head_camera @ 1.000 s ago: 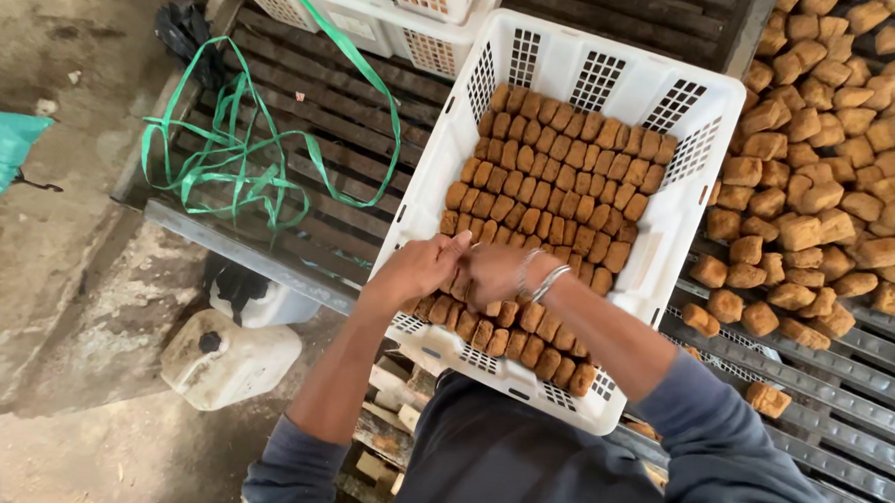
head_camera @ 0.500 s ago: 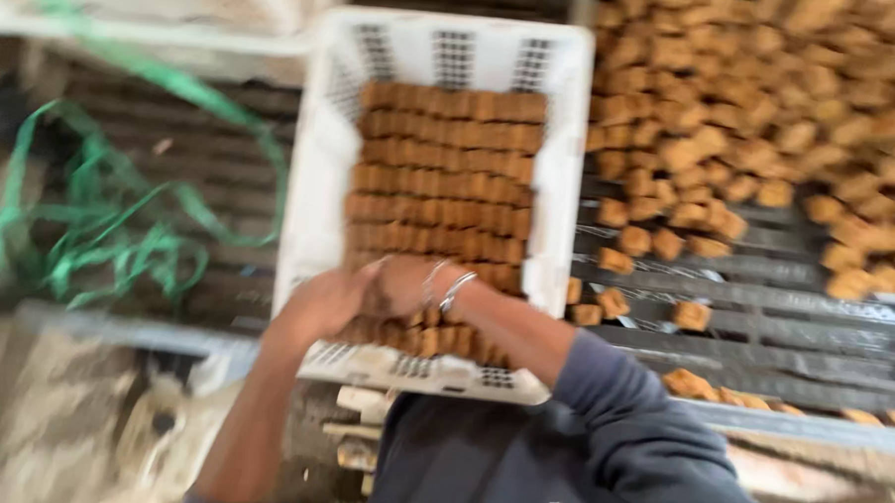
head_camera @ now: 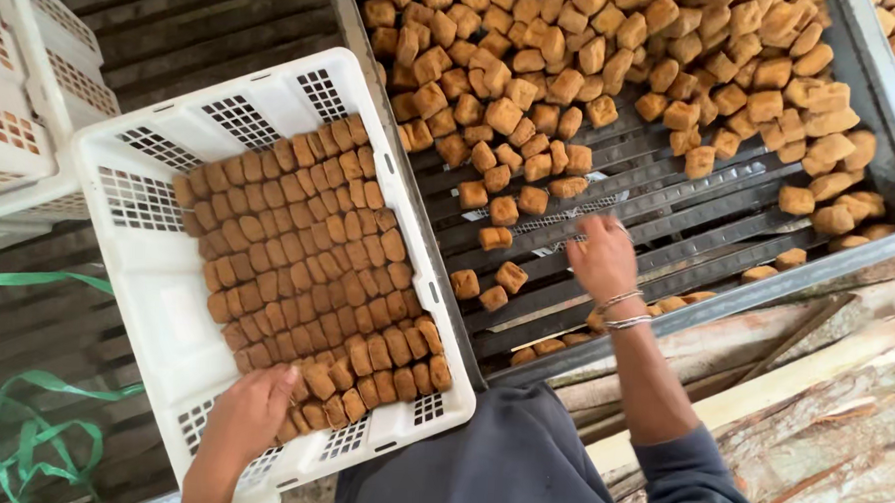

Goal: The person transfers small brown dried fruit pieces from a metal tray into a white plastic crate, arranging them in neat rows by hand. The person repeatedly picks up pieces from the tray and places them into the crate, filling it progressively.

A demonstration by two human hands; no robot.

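Seen from the head camera, looking straight down, a white plastic crate (head_camera: 158, 301) with holes in its sides sits on the left, and it is packed with neat rows of brown blocks (head_camera: 308, 266) that stand close together. The left hand (head_camera: 253, 413) rests at the near end of the crate, right on the last rows of blocks; its fingers curl down over them, but you cannot tell if they are gripping one. The right hand (head_camera: 601, 257) is well apart from the crate, out over a dark slatted tray (head_camera: 686, 230) on the right side. It looks a bit blurry; the fingers seem spread out and loose, and you cannot tell if they hold anything. Two thin bangles (head_camera: 624, 312) sit on that wrist. Just beside the right hand lie a few loose brown cubes (head_camera: 508, 209) on the slats, and farther up the tray there is a big messy pile of cubes (head_camera: 613, 59), all tumbled together. A gray metal edge (head_camera: 764, 287) runs along the near side of the tray. More white crates (head_camera: 16, 98) stand at the far left, and green plastic straps (head_camera: 25, 435) lie on the dark floor near the bottom left. The dark blue sleeve (head_camera: 698, 469) covers the right arm near the bottom.
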